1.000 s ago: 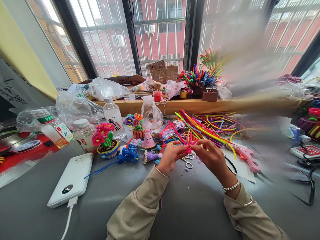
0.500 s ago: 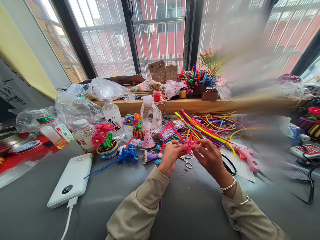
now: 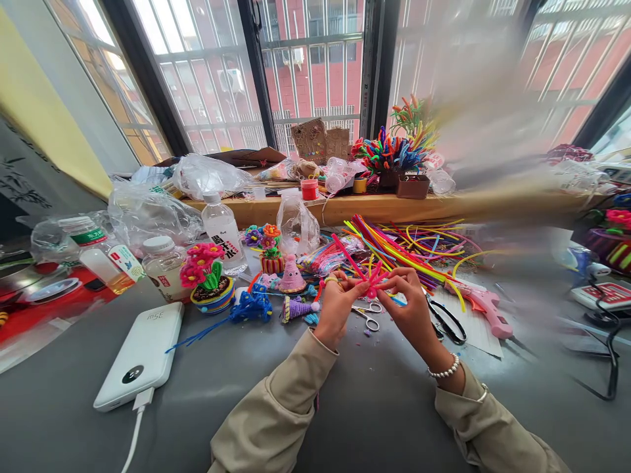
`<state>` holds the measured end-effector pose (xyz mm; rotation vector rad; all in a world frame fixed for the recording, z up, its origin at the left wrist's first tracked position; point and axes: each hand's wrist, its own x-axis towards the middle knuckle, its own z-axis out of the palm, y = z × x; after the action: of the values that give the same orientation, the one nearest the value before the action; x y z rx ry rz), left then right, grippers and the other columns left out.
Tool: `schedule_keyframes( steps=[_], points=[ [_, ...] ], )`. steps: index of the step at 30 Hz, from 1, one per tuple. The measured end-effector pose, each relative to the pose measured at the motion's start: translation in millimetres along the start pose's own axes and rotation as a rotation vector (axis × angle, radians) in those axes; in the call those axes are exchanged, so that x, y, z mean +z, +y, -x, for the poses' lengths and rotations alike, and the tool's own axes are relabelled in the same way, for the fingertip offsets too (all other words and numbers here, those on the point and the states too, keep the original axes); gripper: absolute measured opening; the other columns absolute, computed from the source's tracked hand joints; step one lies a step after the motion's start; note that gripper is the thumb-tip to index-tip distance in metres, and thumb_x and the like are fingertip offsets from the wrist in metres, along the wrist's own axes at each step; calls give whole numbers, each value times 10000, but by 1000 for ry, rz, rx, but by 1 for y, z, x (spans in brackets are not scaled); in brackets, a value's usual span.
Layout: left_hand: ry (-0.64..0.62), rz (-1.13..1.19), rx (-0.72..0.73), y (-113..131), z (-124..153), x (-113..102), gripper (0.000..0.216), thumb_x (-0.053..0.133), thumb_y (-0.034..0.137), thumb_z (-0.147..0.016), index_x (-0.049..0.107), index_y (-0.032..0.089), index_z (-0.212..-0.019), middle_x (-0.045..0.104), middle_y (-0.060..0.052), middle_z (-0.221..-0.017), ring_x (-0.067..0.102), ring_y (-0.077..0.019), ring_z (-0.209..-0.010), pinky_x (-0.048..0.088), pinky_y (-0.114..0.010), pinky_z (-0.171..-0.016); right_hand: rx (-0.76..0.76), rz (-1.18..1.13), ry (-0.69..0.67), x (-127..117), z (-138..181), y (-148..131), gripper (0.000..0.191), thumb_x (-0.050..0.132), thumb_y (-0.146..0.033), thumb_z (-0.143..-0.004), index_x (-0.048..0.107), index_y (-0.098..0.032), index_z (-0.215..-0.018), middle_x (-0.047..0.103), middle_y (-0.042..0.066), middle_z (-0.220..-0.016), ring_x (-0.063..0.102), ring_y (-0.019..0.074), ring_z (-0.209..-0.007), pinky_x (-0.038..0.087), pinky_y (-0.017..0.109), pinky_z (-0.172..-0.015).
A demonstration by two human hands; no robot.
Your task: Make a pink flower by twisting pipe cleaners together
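Grey counter [image 3: 197, 381], left to right: white power bank [image 3: 148, 348], cable [image 3: 137, 424] plugged in; pink flowers [image 3: 201, 263] in striped pot [image 3: 213, 304]; pink cone figure [image 3: 292, 277]; left hand [image 3: 340, 305], pinching pink pipe-cleaner piece [image 3: 373, 282], held up between both hands; scissors [image 3: 367, 318], near; right hand [image 3: 407, 302], pinching same piece from other side; pink glue gun [image 3: 493, 312], partly on paper [image 3: 480, 339]

My left hand [image 3: 338, 305] and right hand [image 3: 408, 309] pinch a pink pipe-cleaner piece [image 3: 373, 282] above the grey tabletop [image 3: 197, 407], where I see scissors [image 3: 369, 322] between them, colourful strands [image 3: 394, 253] spread beyond, a pink glue gun [image 3: 493, 314] to my right and a white power bank [image 3: 142, 348] to my left.
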<state>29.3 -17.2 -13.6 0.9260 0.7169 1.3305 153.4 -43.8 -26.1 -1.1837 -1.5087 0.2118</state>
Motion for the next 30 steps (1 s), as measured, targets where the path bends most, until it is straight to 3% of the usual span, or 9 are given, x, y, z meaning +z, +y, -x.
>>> schedule_keyframes(
  steps=[8, 12, 14, 18, 24, 30],
  points=[
    [-40, -137, 161, 2, 3, 1, 425, 684, 203, -559, 290, 203, -721, 539, 79, -561, 542, -84, -543, 411, -221, -596, 414, -415, -71, 5, 0, 4, 197, 614, -345, -627, 524, -177, -579, 482, 14, -740, 463, 142, -684, 393, 283, -608],
    [-45, -229, 234, 1, 4, 0, 392, 669, 208, -586, 299, 202, -716, 540, 65, -586, 532, -83, -563, 410, -215, -597, 666, -676, -142, 5, 0, 0, 190, 652, -335, -570, 538, -184, -579, 493, -11, -635, 438, 111, -567, 386, 257, -528],
    [-44, -254, 244, 1, 4, 0, 388, 669, 210, -587, 303, 202, -716, 540, 63, -588, 535, -85, -570, 411, -214, -597, 720, -749, -177, 4, 0, 0, 174, 657, -327, -569, 559, -185, -592, 501, -13, -620, 435, 99, -537, 399, 257, -522],
    [-74, -239, 227, 3, 3, 0, 393, 671, 208, -587, 314, 204, -751, 554, 60, -594, 549, -94, -577, 417, -220, -598, 655, -678, -256, -1, -4, 3, 172, 637, -344, -599, 589, -180, -624, 543, 7, -673, 488, 123, -603, 419, 274, -563],
    [-65, -220, 155, 5, 2, -1, 402, 681, 234, -569, 323, 196, -748, 572, 46, -583, 582, -124, -588, 419, -231, -587, 361, -355, -239, -9, -10, 6, 234, 636, -400, -608, 624, -181, -688, 514, 60, -927, 509, 182, -836, 448, 285, -628],
    [-72, -230, 158, 3, 1, -3, 388, 674, 225, -580, 322, 194, -742, 556, 55, -586, 565, -105, -571, 421, -223, -586, 247, -261, -229, -9, -9, 9, 221, 618, -397, -644, 638, -181, -686, 468, 74, -936, 500, 197, -901, 472, 267, -609]
  ],
)
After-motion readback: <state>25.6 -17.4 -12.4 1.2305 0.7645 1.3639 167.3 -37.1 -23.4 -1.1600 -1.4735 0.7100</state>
